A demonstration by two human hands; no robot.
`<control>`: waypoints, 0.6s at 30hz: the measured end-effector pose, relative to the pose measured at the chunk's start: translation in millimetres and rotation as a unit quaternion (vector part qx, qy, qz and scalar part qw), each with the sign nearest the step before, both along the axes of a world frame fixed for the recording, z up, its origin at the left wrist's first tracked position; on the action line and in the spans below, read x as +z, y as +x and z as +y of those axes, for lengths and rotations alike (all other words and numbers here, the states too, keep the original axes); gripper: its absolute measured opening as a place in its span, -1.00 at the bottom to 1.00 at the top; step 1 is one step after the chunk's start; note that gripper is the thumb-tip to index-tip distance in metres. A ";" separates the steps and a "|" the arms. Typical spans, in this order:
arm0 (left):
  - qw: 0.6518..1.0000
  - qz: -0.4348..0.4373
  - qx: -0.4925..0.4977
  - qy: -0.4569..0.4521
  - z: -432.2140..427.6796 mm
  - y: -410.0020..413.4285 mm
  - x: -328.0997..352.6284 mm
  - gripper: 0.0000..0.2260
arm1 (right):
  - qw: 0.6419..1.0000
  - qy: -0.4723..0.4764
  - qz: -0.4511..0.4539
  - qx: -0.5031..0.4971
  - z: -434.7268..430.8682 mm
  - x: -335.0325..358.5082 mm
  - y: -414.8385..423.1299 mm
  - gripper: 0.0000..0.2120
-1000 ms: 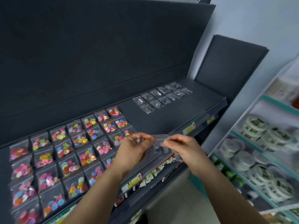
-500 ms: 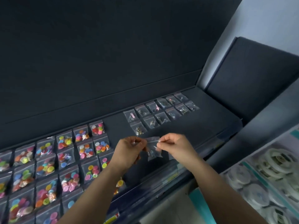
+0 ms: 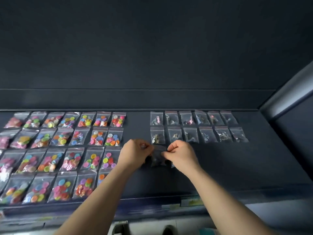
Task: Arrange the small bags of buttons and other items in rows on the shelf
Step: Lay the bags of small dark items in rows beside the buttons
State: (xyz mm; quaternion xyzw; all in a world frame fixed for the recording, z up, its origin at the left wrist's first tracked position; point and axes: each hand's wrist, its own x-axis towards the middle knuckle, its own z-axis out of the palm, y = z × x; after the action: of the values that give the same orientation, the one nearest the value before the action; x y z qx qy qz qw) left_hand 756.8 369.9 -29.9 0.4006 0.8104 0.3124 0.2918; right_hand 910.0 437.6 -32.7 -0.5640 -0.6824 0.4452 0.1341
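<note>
Clear plastic, soft and a little crinkled, is what we pinch between both hands. Our left hand (image 3: 135, 152) grips one upper corner of a small bag (image 3: 158, 159) with curled fingers and thumb, and our right hand (image 3: 180, 155) grips the opposite corner the same way. Holding it by both top corners keeps the bag flat and square to the rows, so we judge it can be laid down straight rather than skewed.

The bag is just above the dark shelf (image 3: 228, 170), or perhaps already touching it (blur leaves that unclear). It sits directly below the leftmost of the hardware bags (image 3: 191, 135) in their second row, and that spot reads as the start of a third row. The bag itself is see-through, with small dark contents we cannot identify.

Out to the right, the hardware bags lie in two rows of six, side by side, each holding small metal-looking pieces. Further left, set apart by a bare strip of shelf, bags of bright buttons (image 3: 61, 138) fill four rows with their edges nearly touching. That is the neatness we seem to be matching.
</note>
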 end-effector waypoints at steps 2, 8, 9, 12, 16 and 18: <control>1.000 0.007 0.006 0.001 -3.8 2.6 -0.5 -0.91 | 1.000 0.015 -0.006 0.014 1.8 -2.1 0.3 -0.82; 0.999 -0.002 -0.028 0.016 -24.4 2.0 -5.0 -0.61 | 0.996 0.036 0.055 0.067 0.0 -6.7 10.4 -0.96; 0.999 0.002 -0.037 0.021 -25.9 2.8 -5.3 -0.63 | 0.994 0.038 0.069 0.075 -1.0 -7.8 13.0 -0.98; 0.997 0.035 -0.065 0.018 -25.7 4.8 -6.7 -0.73 | 0.992 0.050 0.064 0.098 -3.5 -7.9 17.8 -0.85; 0.994 0.065 -0.086 0.006 -23.6 6.1 -8.3 -0.76 | 0.988 0.064 0.018 0.141 -2.0 -2.7 16.5 -0.67; 0.994 0.072 -0.088 0.007 -23.4 6.3 -9.1 -0.75 | 0.985 0.065 0.002 0.158 -0.2 -1.2 16.2 -0.65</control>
State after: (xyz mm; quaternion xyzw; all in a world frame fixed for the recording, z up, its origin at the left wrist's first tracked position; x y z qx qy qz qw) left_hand 763.2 346.5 -39.1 0.4936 0.7889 0.2614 0.2563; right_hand 926.2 437.4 -33.9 -0.4378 -0.7902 0.4170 0.1000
